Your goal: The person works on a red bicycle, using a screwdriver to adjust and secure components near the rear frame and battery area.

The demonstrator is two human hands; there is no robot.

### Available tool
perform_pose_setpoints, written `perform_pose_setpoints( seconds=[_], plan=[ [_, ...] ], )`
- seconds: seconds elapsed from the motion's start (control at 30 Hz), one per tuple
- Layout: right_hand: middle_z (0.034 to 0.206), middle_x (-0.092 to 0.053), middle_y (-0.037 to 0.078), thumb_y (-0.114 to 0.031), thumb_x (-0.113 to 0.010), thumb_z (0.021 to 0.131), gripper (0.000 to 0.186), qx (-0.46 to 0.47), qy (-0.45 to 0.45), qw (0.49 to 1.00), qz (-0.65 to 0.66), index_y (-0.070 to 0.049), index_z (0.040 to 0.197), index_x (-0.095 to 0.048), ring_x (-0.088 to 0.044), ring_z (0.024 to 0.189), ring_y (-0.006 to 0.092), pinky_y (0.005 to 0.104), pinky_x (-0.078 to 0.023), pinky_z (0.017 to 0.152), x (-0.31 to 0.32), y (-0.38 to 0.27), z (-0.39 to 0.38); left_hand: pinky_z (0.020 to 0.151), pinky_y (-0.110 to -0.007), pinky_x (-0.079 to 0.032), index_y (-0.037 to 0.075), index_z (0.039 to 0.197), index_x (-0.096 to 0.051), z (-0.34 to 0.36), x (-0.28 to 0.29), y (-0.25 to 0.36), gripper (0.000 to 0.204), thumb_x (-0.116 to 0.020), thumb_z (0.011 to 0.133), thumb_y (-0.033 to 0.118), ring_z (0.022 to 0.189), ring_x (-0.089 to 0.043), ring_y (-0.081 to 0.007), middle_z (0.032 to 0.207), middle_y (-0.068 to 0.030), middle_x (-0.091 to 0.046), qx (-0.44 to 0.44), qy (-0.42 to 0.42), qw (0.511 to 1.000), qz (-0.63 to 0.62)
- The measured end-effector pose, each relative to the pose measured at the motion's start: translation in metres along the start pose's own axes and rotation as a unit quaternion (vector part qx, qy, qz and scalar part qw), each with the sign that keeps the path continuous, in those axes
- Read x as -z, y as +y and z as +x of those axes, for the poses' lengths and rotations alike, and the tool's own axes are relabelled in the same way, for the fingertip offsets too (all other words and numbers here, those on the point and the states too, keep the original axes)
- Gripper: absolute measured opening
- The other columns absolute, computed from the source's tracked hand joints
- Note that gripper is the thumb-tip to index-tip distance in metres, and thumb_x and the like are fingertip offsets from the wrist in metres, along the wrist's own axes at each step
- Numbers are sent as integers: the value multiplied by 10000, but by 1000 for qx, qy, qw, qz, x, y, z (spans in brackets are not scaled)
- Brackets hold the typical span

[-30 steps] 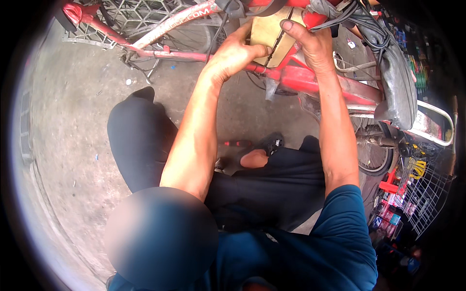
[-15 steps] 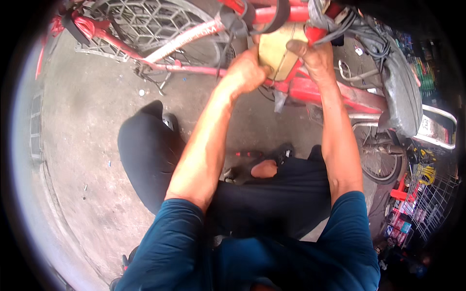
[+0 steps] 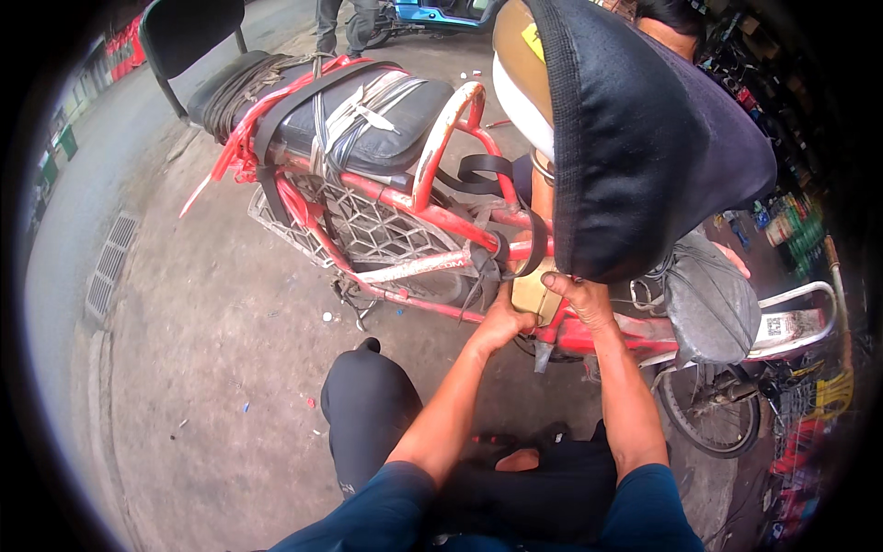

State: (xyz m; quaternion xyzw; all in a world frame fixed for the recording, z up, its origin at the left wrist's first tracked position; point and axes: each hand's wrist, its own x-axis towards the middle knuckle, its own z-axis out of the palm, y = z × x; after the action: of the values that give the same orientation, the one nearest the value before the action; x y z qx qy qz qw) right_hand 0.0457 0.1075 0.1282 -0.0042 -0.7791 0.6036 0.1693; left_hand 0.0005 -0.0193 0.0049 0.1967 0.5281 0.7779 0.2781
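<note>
The block [image 3: 532, 294], tan and box-like, sits among the tubes of the red bike [image 3: 441, 219], near the middle of the view, with a hand on each side of it. The left hand [image 3: 504, 322] has its grip closed on the block's left side, thumb along the lower edge; the right hand [image 3: 589, 300] grips the right side, its thumb lying on the upper face (the other fingers of both hands are mostly hidden). Just above, a big black cover [image 3: 644, 147] fills much of the upper right. Left of the block, a lattice guard [image 3: 368, 219] hangs below the rear seat [image 3: 409, 138], which is tied with cords and straps. To the right are a grey bag [image 3: 710, 304] wound with cord and, lower down, a wheel [image 3: 710, 419]. The person's knee [image 3: 366, 396] is bent over the concrete floor [image 3: 230, 368], and a drain grate [image 3: 112, 262] lies far left. At the top stand another person's legs [image 3: 345, 23], next to a blue scooter [image 3: 443, 13].
</note>
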Motion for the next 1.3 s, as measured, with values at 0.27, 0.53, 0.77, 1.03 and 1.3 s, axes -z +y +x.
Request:
perform_pose_setpoints(
  seconds=[0.27, 0.53, 0.77, 1.03, 1.3],
  plan=[
    [975, -597, 16, -214, -756, 720, 398, 28, -7, 998, -62, -12, 1033, -615, -542, 918, 149, 299, -423, 852, 10, 15, -3, 939, -311, -422, -25, 1337, -365, 7, 4, 6, 814, -690, 596, 64, 1083, -529, -221, 1175, -103, -543, 47, -68, 991, -108],
    [883, -642, 39, -254, -768, 687, 397, 31, -1, 1000, -1, -8, 963, -622, -592, 834, 148, 298, -466, 782, 2, 0, 9, 933, -280, -406, 2, 1351, -338, 26, 20, -4, 849, -676, 572, 18, 1053, -522, -193, 1126, -78, -542, 53, -85, 994, -30],
    [937, -641, 63, -228, -783, 680, 429, 32, -7, 999, 27, -3, 1004, -615, -591, 885, 160, 305, -464, 812, 0, -2, 11, 816, -268, -471, 0, 1323, -363, 21, 20, 12, 791, -638, 581, -24, 948, -558, -170, 1053, -62, -567, 82, -103, 990, 54],
    [1068, -628, 128, -264, -738, 727, 462, 26, 42, 993, -111, 21, 1062, -596, -582, 1003, 218, 352, -451, 868, 11, 24, -12, 780, -269, -472, -32, 1070, -594, -2, 5, 26, 461, -620, 609, -22, 860, -591, -148, 930, -39, -639, 37, -71, 991, 105],
    [1086, -618, 136, -307, -744, 717, 517, -17, 47, 997, -65, 9, 1094, -586, -568, 1040, 221, 345, -431, 899, 8, 20, -8, 746, -281, -478, -21, 1012, -606, 3, 7, 24, 406, -611, 607, -43, 834, -589, -147, 900, -35, -631, 9, -78, 993, 90]
  ],
)
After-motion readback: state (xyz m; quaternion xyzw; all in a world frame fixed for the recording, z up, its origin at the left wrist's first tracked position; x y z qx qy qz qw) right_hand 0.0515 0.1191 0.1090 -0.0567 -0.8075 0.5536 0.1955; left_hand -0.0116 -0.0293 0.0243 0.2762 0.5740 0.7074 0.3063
